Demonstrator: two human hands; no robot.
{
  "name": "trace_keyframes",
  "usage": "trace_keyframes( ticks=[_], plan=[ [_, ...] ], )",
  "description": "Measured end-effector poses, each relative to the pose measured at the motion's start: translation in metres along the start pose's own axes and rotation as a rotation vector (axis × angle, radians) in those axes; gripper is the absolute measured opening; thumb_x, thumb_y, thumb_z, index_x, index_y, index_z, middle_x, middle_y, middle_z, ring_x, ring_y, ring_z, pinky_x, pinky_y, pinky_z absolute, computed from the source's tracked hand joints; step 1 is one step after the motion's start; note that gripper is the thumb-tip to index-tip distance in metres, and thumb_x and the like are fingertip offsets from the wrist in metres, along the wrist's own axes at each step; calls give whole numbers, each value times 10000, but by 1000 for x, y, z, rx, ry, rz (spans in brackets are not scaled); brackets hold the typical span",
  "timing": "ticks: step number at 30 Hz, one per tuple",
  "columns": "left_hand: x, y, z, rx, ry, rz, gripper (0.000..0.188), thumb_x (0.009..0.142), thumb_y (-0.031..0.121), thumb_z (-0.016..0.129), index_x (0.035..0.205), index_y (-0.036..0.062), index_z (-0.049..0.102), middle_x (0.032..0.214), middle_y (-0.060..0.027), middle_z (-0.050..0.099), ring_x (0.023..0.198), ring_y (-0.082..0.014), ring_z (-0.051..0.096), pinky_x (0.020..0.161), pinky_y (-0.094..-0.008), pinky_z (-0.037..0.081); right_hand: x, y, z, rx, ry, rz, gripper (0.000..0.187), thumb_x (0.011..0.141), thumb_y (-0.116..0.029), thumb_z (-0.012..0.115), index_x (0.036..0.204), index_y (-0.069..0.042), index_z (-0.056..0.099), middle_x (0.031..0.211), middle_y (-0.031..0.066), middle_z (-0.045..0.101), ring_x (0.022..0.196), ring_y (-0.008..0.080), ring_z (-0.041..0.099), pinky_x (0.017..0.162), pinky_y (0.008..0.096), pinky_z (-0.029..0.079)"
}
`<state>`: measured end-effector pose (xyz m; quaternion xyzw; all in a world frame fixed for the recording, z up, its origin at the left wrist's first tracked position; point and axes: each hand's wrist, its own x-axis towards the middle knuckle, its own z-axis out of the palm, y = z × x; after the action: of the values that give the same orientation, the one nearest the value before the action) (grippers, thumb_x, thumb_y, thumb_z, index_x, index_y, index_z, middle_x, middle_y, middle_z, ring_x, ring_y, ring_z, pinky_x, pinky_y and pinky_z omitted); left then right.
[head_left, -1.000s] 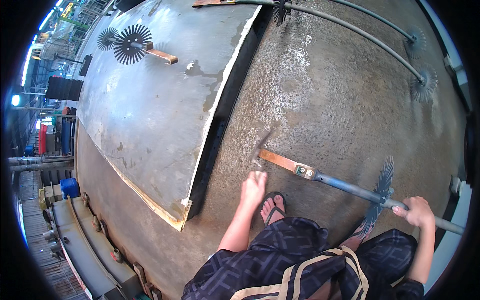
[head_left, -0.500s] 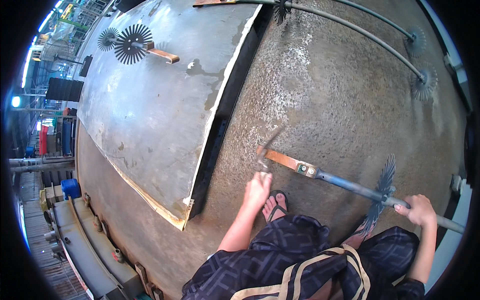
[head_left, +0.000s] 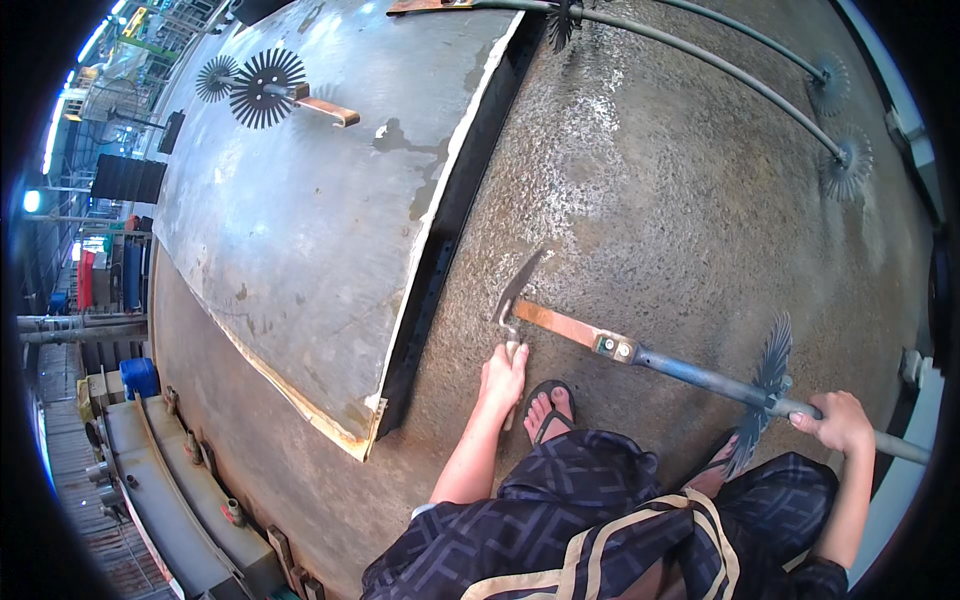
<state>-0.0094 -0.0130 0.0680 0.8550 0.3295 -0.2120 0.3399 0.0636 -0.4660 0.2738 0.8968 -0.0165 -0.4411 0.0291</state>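
My left hand point(head_left: 503, 372) has lifted the steel hammer point(head_left: 508, 318) slightly, fist clamped on its handle at frame centre. Right hand point(head_left: 838, 420) wraps the long grey metal rod point(head_left: 700, 375), lower right. Rod looks heavy, stiff; grip behind the finned disc point(head_left: 762, 385).

My dark navy trousers point(head_left: 600, 510) with a cream geometric pattern, black sandals point(head_left: 548, 405), a copper-orange bar point(head_left: 565, 326) on a blue-grey pipe point(head_left: 700, 375), speckled grey floor point(head_left: 680, 200).

place: metal workshop | cues: steel plates point(head_left: 300, 220), spiked-wheel rods point(head_left: 700, 375)
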Motion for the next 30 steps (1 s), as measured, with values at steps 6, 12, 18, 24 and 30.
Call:
trace_keyframes(
  ticks=[6, 12, 18, 24, 30],
  plan=[
    [3, -1, 2, -191, -136, -119, 515, 901, 451, 515, 1096, -23, 555, 988, -259, 644, 996, -357, 627, 837, -419, 482, -1, 4, 3, 48, 23, 66, 479, 699, -504, 691, 810, -38, 693, 675, 200, 617, 753, 372, 629, 739, 459, 474],
    [11, -19, 18, -309, -140, -122, 483, 903, 437, 526, 1074, -13, 562, 853, -197, 650, 774, -277, 647, 719, -385, 497, 8, 20, 19, 43, 141, -24, 479, 712, -488, 688, 769, -13, 676, 651, 203, 606, 747, 380, 619, 761, 458, 464],
    [10, -18, 4, -552, -237, -189, 357, 904, 379, 573, 991, 33, 564, 562, -28, 521, 392, -118, 465, 384, -281, 373, 5, 9, 11, 16, 116, 30, 523, 741, -527, 643, 733, -5, 665, 646, 228, 589, 740, 396, 612, 742, 470, 463],
    [11, -22, -21, -286, -69, -8, 379, 862, 370, 627, 1003, 20, 594, 684, -82, 622, 471, -143, 542, 439, -295, 432, 5, 3, 14, 31, -2, 82, 573, 770, -575, 596, 743, -8, 674, 651, 225, 591, 742, 401, 616, 729, 472, 468],
    [33, -30, -45, -33, -205, 130, 334, 812, 268, 640, 1024, 13, 597, 766, -136, 650, 572, -180, 601, 542, -333, 482, 6, -2, 9, 49, -38, 82, 565, 767, -568, 600, 738, -10, 680, 652, 225, 593, 749, 405, 614, 724, 473, 468]
  ],
)
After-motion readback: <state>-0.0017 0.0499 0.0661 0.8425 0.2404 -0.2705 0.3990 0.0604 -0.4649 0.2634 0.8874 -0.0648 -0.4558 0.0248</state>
